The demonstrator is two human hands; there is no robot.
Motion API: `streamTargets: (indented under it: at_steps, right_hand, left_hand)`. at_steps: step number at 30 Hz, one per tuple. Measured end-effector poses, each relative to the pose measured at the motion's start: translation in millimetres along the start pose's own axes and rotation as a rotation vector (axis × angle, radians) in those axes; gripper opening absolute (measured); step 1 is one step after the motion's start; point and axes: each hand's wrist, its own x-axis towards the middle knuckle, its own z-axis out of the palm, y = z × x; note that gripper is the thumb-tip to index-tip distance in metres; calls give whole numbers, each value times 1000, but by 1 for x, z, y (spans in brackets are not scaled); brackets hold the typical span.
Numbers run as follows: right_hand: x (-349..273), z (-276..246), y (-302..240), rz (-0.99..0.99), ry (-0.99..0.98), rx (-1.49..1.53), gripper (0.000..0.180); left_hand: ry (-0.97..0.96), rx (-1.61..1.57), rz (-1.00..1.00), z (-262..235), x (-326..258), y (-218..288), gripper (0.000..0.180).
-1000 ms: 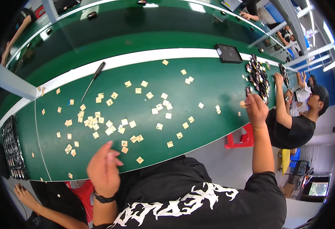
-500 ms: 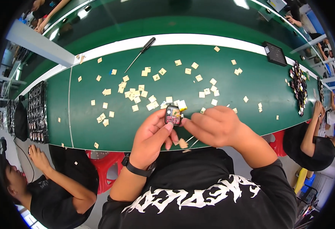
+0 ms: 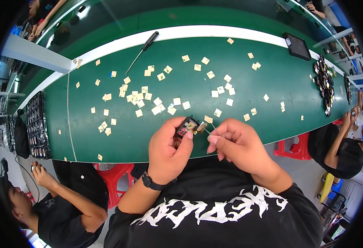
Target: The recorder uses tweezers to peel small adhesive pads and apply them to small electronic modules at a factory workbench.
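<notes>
Here the left hand (image 3: 170,151) pinches a small black electronic part (image 3: 186,126) between thumb and fingertips, tilting its open face up toward the eyes so the inside can be worked on. The right hand (image 3: 237,142) has its fingers pressed together around a thin pair of tweezers (image 3: 211,129), whose tips meet a small tan sticker piece (image 3: 201,127) right at the part's edge; the close grip suits such fine placing. Both hands hang just above the near edge of the green worktop (image 3: 272,120). Beyond the part, many square tan backing papers (image 3: 156,109) lie scattered, and a black-handled screwdriver (image 3: 142,51) rests farther off, near the white strip. A black tray (image 3: 297,45) sits far to the right of the part. Compared with half a second ago, the hands have stayed together on the part, while the view has shifted slightly.
</notes>
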Motion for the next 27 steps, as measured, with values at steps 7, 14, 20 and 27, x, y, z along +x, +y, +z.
streamTargets:
  at_steps: [7,14,20,27]
  right_hand:
    - [4,18,-6,238,-15,288,16]
    - [6,25,-2,289,-30,445,16]
    - [7,30,3,262,28,469,17]
    - [7,36,8,190,87,241,18]
  left_hand:
    - [51,193,170,1,-5,-11,24]
    - [52,328,282,0,-6,-9,25]
    - [18,345,256,-4,-2,-6,25]
    - [-26,77,102,-8,-1,-6,24]
